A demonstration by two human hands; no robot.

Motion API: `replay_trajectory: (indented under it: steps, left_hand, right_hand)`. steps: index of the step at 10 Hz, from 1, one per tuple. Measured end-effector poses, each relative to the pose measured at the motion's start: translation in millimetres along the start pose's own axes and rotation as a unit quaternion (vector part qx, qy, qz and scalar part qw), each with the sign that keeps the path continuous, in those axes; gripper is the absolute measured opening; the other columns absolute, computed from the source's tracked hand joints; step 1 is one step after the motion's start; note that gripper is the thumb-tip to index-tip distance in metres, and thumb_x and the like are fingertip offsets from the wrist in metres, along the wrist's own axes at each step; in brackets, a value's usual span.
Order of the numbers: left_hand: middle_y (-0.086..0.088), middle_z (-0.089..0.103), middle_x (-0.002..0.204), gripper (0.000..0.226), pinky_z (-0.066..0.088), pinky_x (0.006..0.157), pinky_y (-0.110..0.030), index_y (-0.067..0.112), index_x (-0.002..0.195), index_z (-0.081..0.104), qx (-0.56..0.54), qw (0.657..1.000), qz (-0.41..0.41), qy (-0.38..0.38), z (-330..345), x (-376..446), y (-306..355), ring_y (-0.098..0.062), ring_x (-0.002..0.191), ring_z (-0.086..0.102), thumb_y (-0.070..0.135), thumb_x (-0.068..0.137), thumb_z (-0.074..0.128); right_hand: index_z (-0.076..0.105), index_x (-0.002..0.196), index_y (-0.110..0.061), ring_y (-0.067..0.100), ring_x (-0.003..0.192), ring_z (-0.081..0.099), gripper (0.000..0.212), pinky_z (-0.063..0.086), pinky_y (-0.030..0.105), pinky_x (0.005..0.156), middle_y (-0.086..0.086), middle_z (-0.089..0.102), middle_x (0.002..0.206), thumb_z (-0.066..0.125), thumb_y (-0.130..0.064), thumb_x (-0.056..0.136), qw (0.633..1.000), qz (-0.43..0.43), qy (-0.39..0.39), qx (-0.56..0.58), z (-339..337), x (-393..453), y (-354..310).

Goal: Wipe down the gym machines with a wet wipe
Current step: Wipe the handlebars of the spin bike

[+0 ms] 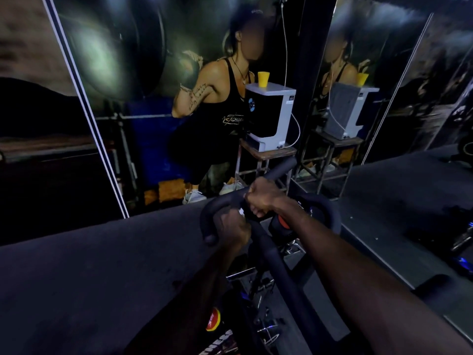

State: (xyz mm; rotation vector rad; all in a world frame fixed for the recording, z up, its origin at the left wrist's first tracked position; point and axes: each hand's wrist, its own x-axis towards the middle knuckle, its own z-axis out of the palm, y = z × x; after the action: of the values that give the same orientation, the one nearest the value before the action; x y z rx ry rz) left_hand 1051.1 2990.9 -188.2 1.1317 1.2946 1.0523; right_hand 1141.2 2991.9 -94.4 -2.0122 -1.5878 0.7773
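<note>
Nearest the camera, the exercise bike's frame (258,326) filled the lower middle of the view, with a red-and-yellow knob (213,319) on its left side and white lettering below that was too cut off to read. A thick dark padded bar (279,267) rose from the frame toward the handlebars.

Both bare forearms reached forward over it. The left hand (234,228) was clenched round the handlebar (217,203) where its left loop curved down, and a small patch of white, the wet wipe (240,211), showed at the top of that fist, pressed against the bar. Most of the wipe was hidden inside the grip. Just beyond and to the right, the right hand (262,198) was curled tightly round the centre of the handlebar, its knuckles upward and fingertips tucked under. The two hands sat close together, nearly touching. An orange-and-black knob (281,222) lay below the right wrist.

Dark floor (89,278) stretched to the left. Further off, a metal stool (266,160) stood against the wall, carrying a white and black appliance (271,116) with a yellow cup (263,79) on top and a white cable hanging beside it. Behind it, a wall poster (212,103) showed a person in a black vest. To the right, a mirror (384,98) repeated the stool, appliance and cup.
</note>
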Motion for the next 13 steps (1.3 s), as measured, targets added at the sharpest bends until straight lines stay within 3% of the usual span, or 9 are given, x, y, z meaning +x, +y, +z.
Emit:
replay_trajectory:
  steps: [1, 2, 3, 5, 6, 7, 9, 10, 13]
  left_hand:
    - [0.002, 0.06, 0.049, 0.052, 0.049, 0.061, -0.014, 0.024, 0.054, 0.04, 0.063, 0.995, -0.058, -0.043, -8.1, -17.4, 15.2, -0.003, 0.059, 0.067, -0.003, 0.098, 0.044]
    - [0.009, 0.056, 0.054, 0.037, 0.048, 0.049, -0.012, 0.024, 0.065, 0.05, 0.177, 0.977, -0.038, -0.112, -30.5, -20.9, 37.8, -0.005, 0.054, 0.059, 0.006, 0.097, 0.054]
    - [-0.01, 0.062, 0.081, 0.009, 0.058, 0.055, -0.025, 0.011, 0.085, 0.059, 0.151, 0.984, 0.001, -0.092, -36.7, -12.5, 46.0, -0.022, 0.07, 0.063, 0.006, 0.092, 0.059]
    - [0.003, 0.073, 0.074, 0.018, 0.06, 0.068, -0.028, 0.012, 0.104, 0.06, 0.028, 0.988, -0.012, -0.154, -34.5, 11.0, 57.7, -0.028, 0.092, 0.069, 0.02, 0.102, 0.044]
    - [-0.008, 0.074, 0.084, 0.026, 0.054, 0.071, -0.034, 0.019, 0.077, 0.068, 0.173, 0.976, 0.073, -0.113, -34.4, 35.2, 58.0, -0.029, 0.083, 0.067, 0.029, 0.079, 0.044]
    - [-0.009, 0.066, 0.089, 0.015, 0.047, 0.077, -0.035, 0.007, 0.073, 0.065, 0.255, 0.952, 0.134, -0.107, -38.9, 57.3, 48.5, -0.024, 0.086, 0.06, 0.007, 0.078, 0.051]
    - [-0.019, 0.068, 0.11, 0.019, 0.045, 0.094, -0.034, -0.001, 0.091, 0.071, 0.253, 0.949, 0.16, -0.101, -46.7, 85.6, 42.1, -0.033, 0.111, 0.058, 0.003, 0.09, 0.053]
    - [-0.017, 0.07, 0.108, 0.019, 0.043, 0.09, -0.032, 0.002, 0.089, 0.071, 0.244, 0.95, 0.161, -0.107, -49.6, 97.1, 41.1, -0.031, 0.109, 0.061, 0.0, 0.09, 0.051]
    - [-0.014, 0.071, 0.099, 0.017, 0.052, 0.083, -0.04, 0.015, 0.073, 0.06, 0.168, 0.977, 0.088, -0.1, -43.4, 135.8, 30.5, -0.03, 0.097, 0.065, 0.004, 0.081, 0.068]
  right_hand:
    - [0.061, 0.094, -0.001, 0.03, 0.063, 0.07, 0.014, 0.063, 0.041, 0.061, 0.019, 0.069, 0.076, 0.048, -0.006, 0.096, 0.999, 0.012, -0.032, -0.006, -3.9, 1.1, -1.0]
    - [0.06, 0.107, 0.003, 0.027, 0.067, 0.068, 0.018, 0.059, 0.034, 0.063, 0.019, 0.067, 0.084, 0.048, -0.004, 0.096, 0.993, 0.025, -0.115, -0.025, -11.0, 0.8, -3.6]
    - [0.06, 0.107, 0.002, 0.026, 0.073, 0.068, 0.013, 0.061, 0.035, 0.065, 0.016, 0.069, 0.086, 0.053, -0.004, 0.098, 0.98, 0.037, -0.195, -0.009, -11.9, 0.1, -8.4]
    - [0.074, 0.086, -0.009, 0.02, 0.073, 0.07, 0.01, 0.054, 0.029, 0.064, 0.009, 0.074, 0.083, 0.068, -0.005, 0.079, 0.988, -0.018, -0.052, -0.147, -11.8, 20.6, -3.1]
    - [0.063, 0.061, -0.013, 0.02, 0.062, 0.064, 0.018, 0.047, 0.024, 0.054, 0.003, 0.063, 0.063, 0.065, -0.021, 0.077, 0.983, 0.006, 0.003, -0.185, -9.3, 27.5, -1.9]
    - [0.046, 0.057, -0.01, 0.015, 0.052, 0.043, 0.038, 0.034, 0.019, 0.047, 0.008, 0.048, 0.058, 0.055, -0.014, 0.094, 0.964, 0.045, -0.077, -0.25, 1.0, 25.3, -8.3]
    - [0.056, 0.057, -0.018, 0.012, 0.073, 0.062, 0.036, 0.039, 0.023, 0.063, 0.005, 0.062, 0.067, 0.062, -0.027, 0.091, 0.986, 0.031, 0.094, -0.137, 23.1, 61.7, 1.5]
    - [0.07, 0.08, -0.015, 0.023, 0.095, 0.066, 0.026, 0.038, 0.023, 0.071, 0.014, 0.07, 0.092, 0.064, -0.037, 0.094, 0.983, 0.054, 0.136, -0.11, 41.2, 62.0, -3.4]
    - [0.076, 0.094, -0.016, 0.027, 0.098, 0.066, 0.017, 0.053, 0.035, 0.085, 0.012, 0.073, 0.102, 0.063, -0.018, 0.083, 0.987, 0.01, 0.092, -0.135, 51.2, 74.3, -7.2]
